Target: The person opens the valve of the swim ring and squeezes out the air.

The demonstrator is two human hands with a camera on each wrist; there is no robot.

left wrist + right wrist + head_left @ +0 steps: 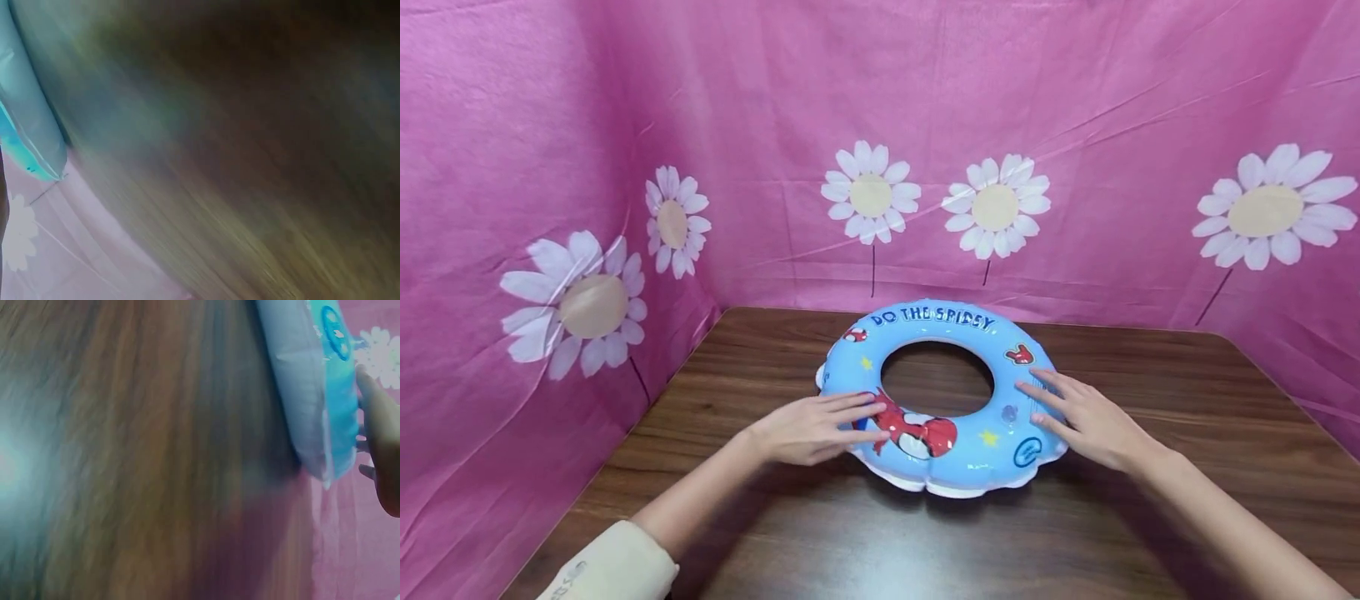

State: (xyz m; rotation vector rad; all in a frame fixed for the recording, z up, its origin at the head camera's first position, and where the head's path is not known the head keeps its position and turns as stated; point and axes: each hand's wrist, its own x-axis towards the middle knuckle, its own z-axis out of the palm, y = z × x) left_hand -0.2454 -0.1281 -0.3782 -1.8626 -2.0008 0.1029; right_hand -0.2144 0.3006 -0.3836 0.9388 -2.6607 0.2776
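A blue inflatable swim ring lies on the brown wooden table, printed with a red cartoon figure, yellow stars and "DO THE SPIDEY" along its far side. From the left, my left hand rests its extended fingers on the ring's near-left top, over the red figure. My right hand lays spread fingers on the right side of the ring. White scalloped edging shows under the near rim. The right wrist view catches the ring's pale side with the right hand beside it; in the left wrist view only the ring's end appears.
The wooden table extends around the ring. Pink cloth with large white daisies hangs behind the table and along both sides. A light sleeve covers the left forearm near the bottom edge.
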